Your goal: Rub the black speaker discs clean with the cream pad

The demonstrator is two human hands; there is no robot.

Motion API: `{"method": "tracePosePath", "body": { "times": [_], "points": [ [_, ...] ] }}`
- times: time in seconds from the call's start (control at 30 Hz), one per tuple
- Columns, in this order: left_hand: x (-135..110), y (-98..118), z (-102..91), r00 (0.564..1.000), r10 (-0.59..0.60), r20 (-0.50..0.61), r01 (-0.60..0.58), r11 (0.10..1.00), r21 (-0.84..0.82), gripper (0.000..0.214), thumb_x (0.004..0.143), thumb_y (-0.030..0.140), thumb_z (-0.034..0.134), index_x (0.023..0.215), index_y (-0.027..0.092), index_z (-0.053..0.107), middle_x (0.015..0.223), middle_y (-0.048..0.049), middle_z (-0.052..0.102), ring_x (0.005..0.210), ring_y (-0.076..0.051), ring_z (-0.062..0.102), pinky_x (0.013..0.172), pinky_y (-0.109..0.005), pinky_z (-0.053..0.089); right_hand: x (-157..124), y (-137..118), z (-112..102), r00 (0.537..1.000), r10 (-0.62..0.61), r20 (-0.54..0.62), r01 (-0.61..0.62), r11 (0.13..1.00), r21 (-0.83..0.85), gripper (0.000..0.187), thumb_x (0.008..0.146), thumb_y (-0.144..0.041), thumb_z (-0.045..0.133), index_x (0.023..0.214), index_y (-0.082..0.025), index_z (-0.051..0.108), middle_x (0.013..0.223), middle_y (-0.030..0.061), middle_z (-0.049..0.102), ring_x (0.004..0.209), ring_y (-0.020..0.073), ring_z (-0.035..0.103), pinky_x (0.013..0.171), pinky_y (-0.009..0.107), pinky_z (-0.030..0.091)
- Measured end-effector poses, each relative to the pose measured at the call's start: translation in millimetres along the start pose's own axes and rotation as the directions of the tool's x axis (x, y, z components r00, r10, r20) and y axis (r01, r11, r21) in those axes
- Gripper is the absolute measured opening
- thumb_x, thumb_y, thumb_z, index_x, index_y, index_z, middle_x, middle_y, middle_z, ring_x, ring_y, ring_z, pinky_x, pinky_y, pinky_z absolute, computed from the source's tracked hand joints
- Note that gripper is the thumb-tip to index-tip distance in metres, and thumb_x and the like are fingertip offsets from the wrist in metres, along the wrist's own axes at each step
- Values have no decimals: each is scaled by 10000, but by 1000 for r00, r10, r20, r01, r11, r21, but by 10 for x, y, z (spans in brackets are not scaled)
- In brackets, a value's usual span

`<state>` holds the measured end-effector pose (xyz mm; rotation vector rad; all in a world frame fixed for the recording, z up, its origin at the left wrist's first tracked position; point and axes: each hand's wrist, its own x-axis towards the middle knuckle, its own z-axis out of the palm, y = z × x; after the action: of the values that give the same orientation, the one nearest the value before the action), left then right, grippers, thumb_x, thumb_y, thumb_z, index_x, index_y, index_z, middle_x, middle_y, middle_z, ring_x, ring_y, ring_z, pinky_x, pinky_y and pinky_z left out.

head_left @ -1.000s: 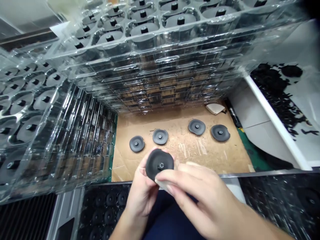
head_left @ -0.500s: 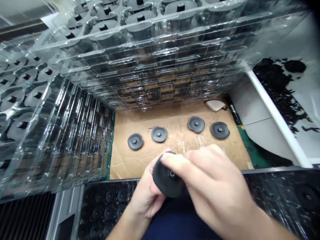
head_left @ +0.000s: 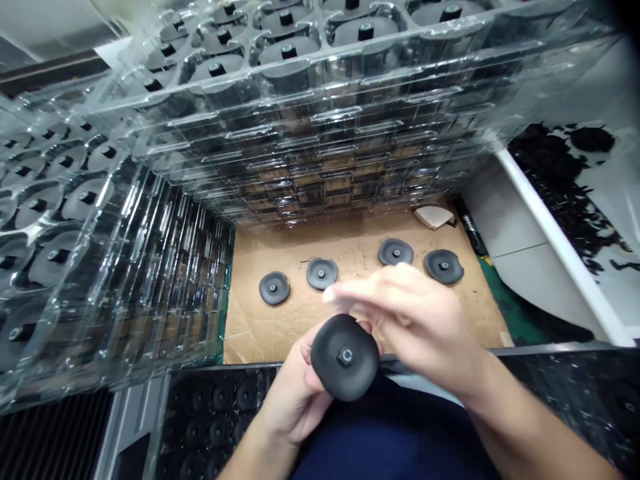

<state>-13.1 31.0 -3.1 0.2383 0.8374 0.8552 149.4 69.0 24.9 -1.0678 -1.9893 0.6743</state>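
Note:
My left hand (head_left: pixel 295 393) is closed around the edge of a round black rubber disc (head_left: pixel 345 377), which has a short stem with a ring-shaped end at its centre. The disc's dished face is turned up toward me. Just above it is my right hand (head_left: pixel 420 320), slightly blurred, with its fingers stretched out to the left and nothing visible in them. Beyond my hands, similar discs lie on a cardboard sheet (head_left: pixel 250 333): a left one (head_left: pixel 274 288), one beside it (head_left: pixel 321 274), and two on the right, a nearer disc (head_left: pixel 444 267) and a farther disc (head_left: pixel 396 252).
Tall stacks of clear plastic trays full of discs rise at the back (head_left: pixel 340 120) and at the left (head_left: pixel 165 267). Beyond a white divider (head_left: pixel 560 240) at right lie black scraps (head_left: pixel 550 167). A pale wedge-shaped piece (head_left: pixel 433 216) rests at the cardboard's back corner. Another disc tray (head_left: pixel 210 420) is low left.
My right hand has lifted off the disc and moved up, its fingers now clear of the disc's face. The disc has tipped to face me more fully, still in my left hand.

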Motion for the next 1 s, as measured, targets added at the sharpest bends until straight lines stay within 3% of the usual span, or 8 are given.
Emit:
{"method": "tracePosePath", "body": {
  "times": [0.1, 0.3, 0.5, 0.6, 0.67, 0.73, 0.9, 1.0],
  "points": [
    [-21, 14, 9, 991, -18, 130, 30, 995, -93, 501, 585, 215, 812, 1061, 225, 656, 1032, -47, 700, 899, -214, 668, 870, -311, 483, -181, 306, 121, 970, 230, -74, -234, 971, -49, 241, 906, -166, 483, 1083, -200, 644, 926, 42, 694, 823, 154, 615, 740, 293, 458],
    [-15, 2, -77, 995, -12, 102, 25, 992, -123, 471, 580, 191, 814, 1028, 209, 670, 978, -36, 709, 793, -170, 676, 760, -255, 510, -675, 590, 596, 970, 219, 110, -216, 976, -37, 224, 883, -162, 490, 911, -210, 707, 691, 9, 682, 610, 134, 607, 585, 252, 466],
    [-17, 34, -2, 991, -7, 132, 26, 990, -142, 501, 543, 254, 839, 1017, 215, 682, 990, -41, 718, 855, -206, 680, 802, -285, 509, -413, 285, 193, 938, 338, -81, -340, 940, -16, 220, 909, -200, 488, 1063, -196, 645, 987, 44, 702, 861, 158, 648, 715, 262, 506],
    [-36, 17, 78, 997, 8, 72, -3, 997, -76, 557, 523, 325, 845, 1041, 203, 679, 1002, -53, 716, 925, -229, 661, 875, -305, 487, -216, -79, -34, 974, 161, -157, -163, 987, -2, 243, 907, -185, 504, 1112, -246, 620, 961, 6, 701, 829, 141, 633, 695, 251, 479],
    [-43, -5, 93, 1000, 22, 13, -22, 1000, -14, 540, 546, 348, 829, 1044, 196, 683, 1020, -56, 713, 993, -248, 637, 924, -319, 462, -121, -196, -64, 993, -62, -102, 61, 998, -10, 252, 922, -163, 459, 1079, -234, 644, 807, -1, 698, 703, 132, 607, 628, 266, 449],
    [-34, -22, 63, 999, 39, -14, -39, 999, -9, 535, 555, 356, 821, 1052, 215, 684, 996, -32, 719, 1011, -231, 632, 883, -274, 476, -74, -144, -29, 993, -114, -24, 114, 993, -18, 280, 919, -124, 422, 1018, -199, 673, 754, 9, 689, 667, 131, 594, 613, 278, 435],
    [9, -7, -86, 997, 70, -22, -72, 996, -62, 545, 516, 348, 841, 1030, 243, 694, 1019, -34, 726, 852, -169, 680, 821, -223, 504, -286, 305, 206, 958, 287, 14, -287, 958, -1, 227, 895, -180, 506, 1051, -203, 669, 905, 35, 706, 789, 144, 625, 709, 277, 481],
    [7, 5, -114, 996, 75, -42, -78, 994, -75, 471, 570, 301, 824, 1020, 247, 697, 1050, -40, 720, 898, -171, 670, 829, -228, 507, -549, 466, 456, 944, 323, 64, -326, 945, 33, 221, 888, -184, 503, 1008, -195, 688, 814, 30, 710, 712, 143, 635, 652, 267, 497]
  ]
}}
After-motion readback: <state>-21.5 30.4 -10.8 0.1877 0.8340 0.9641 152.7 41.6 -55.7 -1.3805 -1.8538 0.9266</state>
